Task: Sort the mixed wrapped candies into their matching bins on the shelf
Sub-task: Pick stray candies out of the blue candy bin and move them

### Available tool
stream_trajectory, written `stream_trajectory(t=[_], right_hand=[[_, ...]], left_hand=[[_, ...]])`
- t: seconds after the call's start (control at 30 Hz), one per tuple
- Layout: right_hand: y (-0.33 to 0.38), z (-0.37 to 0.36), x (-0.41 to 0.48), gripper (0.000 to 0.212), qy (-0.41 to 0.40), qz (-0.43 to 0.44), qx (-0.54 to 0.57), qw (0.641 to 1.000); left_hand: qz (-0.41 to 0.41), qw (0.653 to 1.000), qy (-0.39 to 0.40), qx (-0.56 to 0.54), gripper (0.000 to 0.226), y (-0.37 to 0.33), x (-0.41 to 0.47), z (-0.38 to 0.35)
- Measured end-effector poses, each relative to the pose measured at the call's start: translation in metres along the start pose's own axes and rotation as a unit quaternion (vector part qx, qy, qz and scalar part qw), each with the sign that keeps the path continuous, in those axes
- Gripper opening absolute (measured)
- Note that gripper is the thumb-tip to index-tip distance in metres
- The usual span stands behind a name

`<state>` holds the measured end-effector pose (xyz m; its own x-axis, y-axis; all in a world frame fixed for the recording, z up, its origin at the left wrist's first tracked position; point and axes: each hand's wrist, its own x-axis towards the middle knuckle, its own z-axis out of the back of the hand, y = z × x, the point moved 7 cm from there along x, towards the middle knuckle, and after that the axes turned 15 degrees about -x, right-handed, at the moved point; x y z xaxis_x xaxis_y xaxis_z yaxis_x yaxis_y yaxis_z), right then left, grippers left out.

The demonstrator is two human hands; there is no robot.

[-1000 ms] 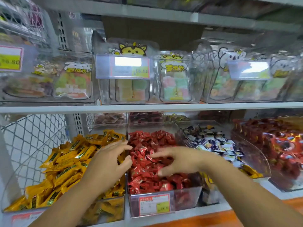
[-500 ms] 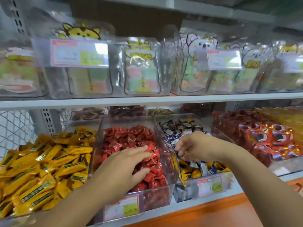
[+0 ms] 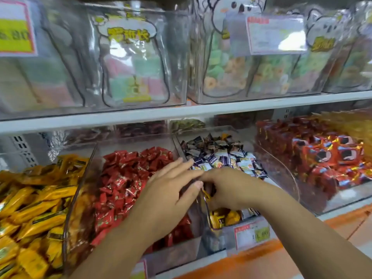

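On the lower shelf stand clear bins: yellow wrapped candies (image 3: 30, 208) at the left, red wrapped candies (image 3: 124, 178) in the middle, and blue-white wrapped candies (image 3: 219, 156) to the right of those, with several yellow candies (image 3: 225, 217) mixed in at that bin's front. My left hand (image 3: 169, 194) hovers over the red bin with straight fingers reaching its right wall. My right hand (image 3: 225, 188) is down in the blue-white bin, fingers curled, pinching a yellow wrapped candy (image 3: 206, 195).
A bin of larger red foil packs (image 3: 326, 158) sits at the far right. The upper shelf (image 3: 181, 111) carries clear boxes of pastel sweets with price cards. Price tags (image 3: 252, 234) hang on the bin fronts above the orange shelf edge.
The view has moved closer and to the right. My left hand slid from the red candies to the red bin's right wall. My right hand dipped lower in the blue-white bin and took a yellow candy.
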<state>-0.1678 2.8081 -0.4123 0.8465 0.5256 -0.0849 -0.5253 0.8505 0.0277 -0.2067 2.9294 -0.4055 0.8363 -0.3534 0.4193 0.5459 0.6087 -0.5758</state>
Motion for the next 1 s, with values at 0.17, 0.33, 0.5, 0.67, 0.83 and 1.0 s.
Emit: stream_trajectory(t=[0.17,0.33,0.5,0.67,0.83,1.0], right_hand=[[-0.018,0.018,-0.021,0.019,-0.063,-0.022,0.233,0.970],[-0.025,0.038,-0.043,0.039,-0.128,-0.072,0.288,0.946],[-0.013,0.040,-0.054,0.036,-0.103,-0.040,0.360,0.927],[-0.021,0.032,-0.062,0.015,-0.053,-0.020,0.453,0.890],[-0.026,0.011,-0.054,0.011,-0.034,-0.074,0.217,0.973],[-0.004,-0.005,-0.037,0.026,-0.001,-0.099,0.058,0.993]], left_hand=[[0.037,0.999,-0.012,-0.027,0.042,-0.012,-0.011,0.015],[0.101,0.990,-0.048,-0.082,0.054,-0.026,-0.014,0.016],[0.083,0.988,-0.055,-0.119,0.050,-0.040,-0.010,0.007],[0.087,0.973,-0.097,-0.189,0.044,-0.037,-0.011,0.013],[0.099,0.955,-0.122,-0.253,0.016,-0.030,-0.022,0.030],[0.117,0.955,-0.129,-0.242,0.006,-0.025,-0.024,0.033]])
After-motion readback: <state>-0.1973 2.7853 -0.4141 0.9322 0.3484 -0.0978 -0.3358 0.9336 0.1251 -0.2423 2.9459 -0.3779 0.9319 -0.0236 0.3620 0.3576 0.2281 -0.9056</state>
